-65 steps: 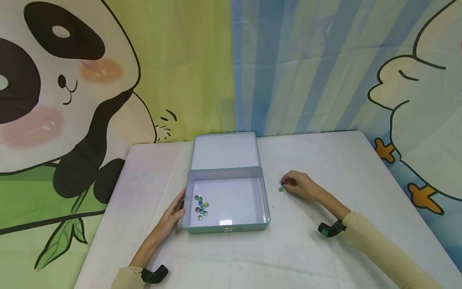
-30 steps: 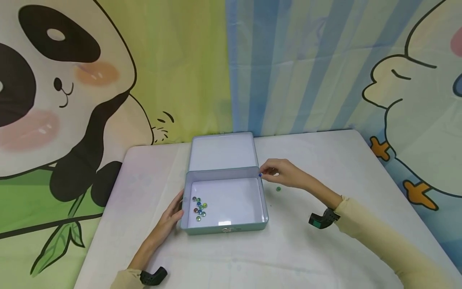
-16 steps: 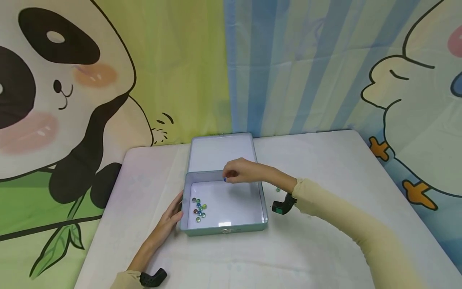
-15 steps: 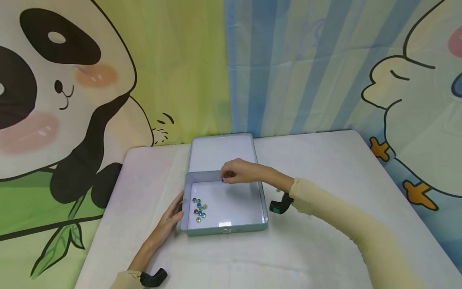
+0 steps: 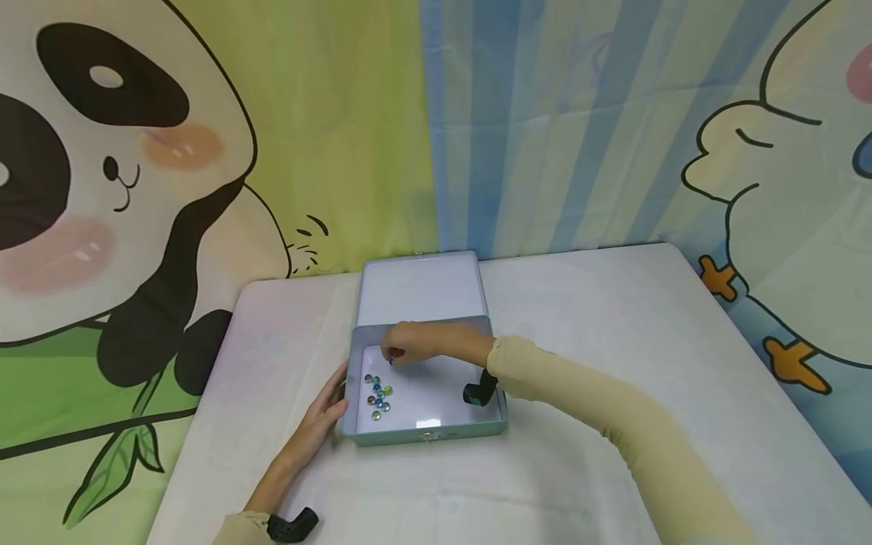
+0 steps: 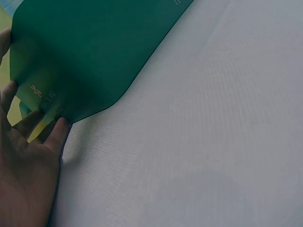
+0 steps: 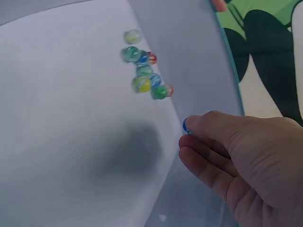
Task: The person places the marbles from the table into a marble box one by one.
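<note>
Between thumb and fingertips my right hand (image 5: 417,341) pinches a blue marble (image 7: 185,126). It is above the floor of a shallow green tin box (image 5: 470,430), near the left inner wall. Several coloured glass marbles (image 7: 144,71), green, blue, yellow and reddish, lie in a loose cluster along that wall, just in front of the hand. Outside the box, my left hand (image 5: 315,428) rests against its left side; in the left wrist view its spread fingertips (image 6: 59,127) touch the green outer wall.
The hinged lid (image 5: 422,291) lies back behind the box. A white cloth covers the table (image 5: 599,303), which ends at printed curtains (image 5: 368,136). My right forearm and sleeve (image 5: 586,393) cross over the box's right wall.
My right hand picked up the blue marble from the table right of the box and carried it left over the box. The green marble left there is now hidden by the sleeve. My left hand stayed.
</note>
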Tool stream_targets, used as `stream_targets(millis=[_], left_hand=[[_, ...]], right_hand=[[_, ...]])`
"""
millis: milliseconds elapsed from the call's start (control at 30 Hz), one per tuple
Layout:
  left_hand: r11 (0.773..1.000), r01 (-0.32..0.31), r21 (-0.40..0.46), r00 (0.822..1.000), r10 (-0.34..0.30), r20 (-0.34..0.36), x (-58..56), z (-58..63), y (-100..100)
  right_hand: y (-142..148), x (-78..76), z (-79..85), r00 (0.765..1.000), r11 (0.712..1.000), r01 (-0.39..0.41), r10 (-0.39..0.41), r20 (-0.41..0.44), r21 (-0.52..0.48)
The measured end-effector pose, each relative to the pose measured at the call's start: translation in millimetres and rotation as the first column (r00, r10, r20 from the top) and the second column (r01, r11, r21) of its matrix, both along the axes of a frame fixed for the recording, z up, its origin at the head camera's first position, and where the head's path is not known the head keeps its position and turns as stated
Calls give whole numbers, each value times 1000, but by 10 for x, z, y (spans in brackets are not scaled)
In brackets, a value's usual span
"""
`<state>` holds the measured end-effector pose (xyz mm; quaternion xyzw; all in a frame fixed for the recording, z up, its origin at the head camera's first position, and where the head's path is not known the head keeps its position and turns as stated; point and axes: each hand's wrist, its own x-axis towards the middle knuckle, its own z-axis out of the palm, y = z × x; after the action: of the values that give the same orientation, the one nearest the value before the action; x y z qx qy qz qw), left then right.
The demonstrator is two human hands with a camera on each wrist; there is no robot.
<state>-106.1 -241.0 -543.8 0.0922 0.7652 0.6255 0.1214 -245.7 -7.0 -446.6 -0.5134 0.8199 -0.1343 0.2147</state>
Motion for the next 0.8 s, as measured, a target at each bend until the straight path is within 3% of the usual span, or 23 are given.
stream_targets(millis=[200, 367, 800], left_hand=[[1000, 7, 14, 1000, -7, 4, 5, -11, 2], [1000, 17, 22, 1000, -17, -5, 2, -7, 8], [1000, 14, 15, 1000, -14, -16, 5, -2, -8]], right_hand=[[-63, -44, -187, 999, 999, -9, 11, -54, 42], [-62, -69, -286, 999, 999, 14, -13, -40, 36], [-81, -77, -341, 999, 1000, 20, -20, -50, 10]])
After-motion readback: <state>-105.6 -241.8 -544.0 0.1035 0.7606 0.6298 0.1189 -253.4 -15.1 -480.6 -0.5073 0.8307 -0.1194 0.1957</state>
